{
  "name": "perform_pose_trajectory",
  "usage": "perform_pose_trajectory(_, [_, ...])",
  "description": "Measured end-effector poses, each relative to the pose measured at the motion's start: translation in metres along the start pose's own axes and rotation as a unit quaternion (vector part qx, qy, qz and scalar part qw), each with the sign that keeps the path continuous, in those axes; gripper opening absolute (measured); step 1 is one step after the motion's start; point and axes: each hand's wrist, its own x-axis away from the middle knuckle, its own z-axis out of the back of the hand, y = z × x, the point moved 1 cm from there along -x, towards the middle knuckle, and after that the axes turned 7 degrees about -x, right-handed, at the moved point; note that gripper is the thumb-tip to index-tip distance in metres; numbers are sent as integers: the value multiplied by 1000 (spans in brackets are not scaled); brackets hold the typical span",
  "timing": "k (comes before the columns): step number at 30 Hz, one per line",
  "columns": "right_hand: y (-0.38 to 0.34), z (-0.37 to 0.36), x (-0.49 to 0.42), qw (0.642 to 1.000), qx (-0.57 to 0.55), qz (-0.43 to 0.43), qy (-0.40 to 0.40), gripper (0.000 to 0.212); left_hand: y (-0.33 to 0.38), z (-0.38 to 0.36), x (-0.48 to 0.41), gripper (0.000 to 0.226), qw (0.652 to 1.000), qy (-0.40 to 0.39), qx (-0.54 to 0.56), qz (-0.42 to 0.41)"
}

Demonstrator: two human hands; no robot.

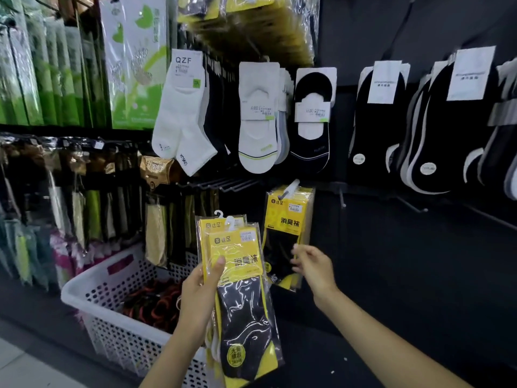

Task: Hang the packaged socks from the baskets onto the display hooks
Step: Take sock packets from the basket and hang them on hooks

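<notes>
Black panel wall of a shop fills the background, and many socks hang on it in rows: white ankle socks (pixel 181 107) with the letters QZF on the card, white low-cut socks (pixel 257 119), black low-cut socks (pixel 313 119) beside them, and more black socks (pixel 377 121) to the right. Tall green packs (pixel 134 65) hang at the upper left. Below the white socks is a row of bare wire hooks (pixel 223 184). Just right of this row, a display hook (pixel 289 189) carries a few hanging packs (pixel 288 219) of yellow and black socks. The left hand (pixel 205 287) holds a small stack of the same packaged socks (pixel 243 303) upright in front of the wall; its grip is closed around the left edge of the stack, with the thumb pressed on the yellow front. White plastic hangers stand out from the top of the stack. The right hand (pixel 313 264) is just in front of the lower part of the hanging packs, its grip loose, the fingers a little bent and holding nothing that shows; the fingers are blurred, so I cannot tell if they touch the packs. A white plastic basket (pixel 112 278) with holes in its walls stands at the lower left, below the left hand, and red and black items (pixel 156 301) lie inside it.
</notes>
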Motion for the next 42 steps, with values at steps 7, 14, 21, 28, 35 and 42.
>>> perform_pose_trajectory(7, [-24,-12,58,988,9,83,-128,22,10,-21,16,30,997,-40,58,-6])
perform_pose_trajectory(14, [-33,-5,71,983,-60,64,-162,18,18,-25,25,32,998,-1,45,-37])
perform_pose_trajectory(21, [-39,4,60,988,-96,48,-110,12,23,-6,23,39,996,67,4,-51])
perform_pose_trajectory(28, [-60,-3,24,996,-30,66,-42,12,22,25,2,31,989,141,-8,-45])
perform_pose_trajectory(35, [-52,-18,-5,998,14,51,-20,14,23,34,-10,22,988,153,-1,-37])
perform_pose_trajectory(42, [-31,-21,-33,999,-25,-2,33,17,20,31,-19,17,990,132,4,-44])
